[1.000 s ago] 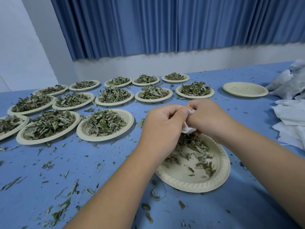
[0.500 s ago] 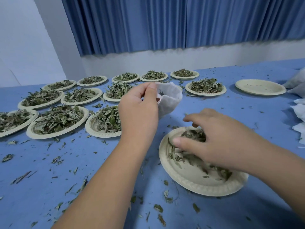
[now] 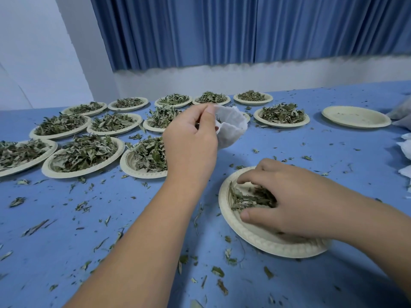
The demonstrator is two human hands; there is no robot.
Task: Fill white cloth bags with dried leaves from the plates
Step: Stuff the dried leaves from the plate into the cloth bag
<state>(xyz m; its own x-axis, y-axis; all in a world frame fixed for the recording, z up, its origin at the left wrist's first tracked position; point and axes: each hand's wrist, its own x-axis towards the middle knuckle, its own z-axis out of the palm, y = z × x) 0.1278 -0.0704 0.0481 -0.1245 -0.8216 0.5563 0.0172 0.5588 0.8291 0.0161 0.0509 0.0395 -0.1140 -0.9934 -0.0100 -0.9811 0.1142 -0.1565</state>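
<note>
Head view: left hand [image 3: 191, 138] pinches white cloth bag [image 3: 231, 127] aloft by its rim, mouth seemingly half-slack; right hand [image 3: 295, 203] curls round dried leaves [image 3: 246, 198] on near plate [image 3: 262, 238]; risk: spillage onto table [image 3: 333, 152] if mouth sags.

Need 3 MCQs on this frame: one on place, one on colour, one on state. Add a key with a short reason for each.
1. Where is the right hand?
A. on the dried leaves in the nearest round beige paper plate
B. on a metal bowl
C. on a glass jar

2. What colour is the table cover?
A. red
B. blue
C. green

3. How is the white cloth bag in the left hand?
A. tied shut
B. lying flat on the table
C. held up with its mouth open

Key:
1 A: its fingers curl over the leaves on that plate.
2 B: the cover shows blue between the plates.
3 C: thumb and fingers pinch the rim and the mouth gapes.
</note>
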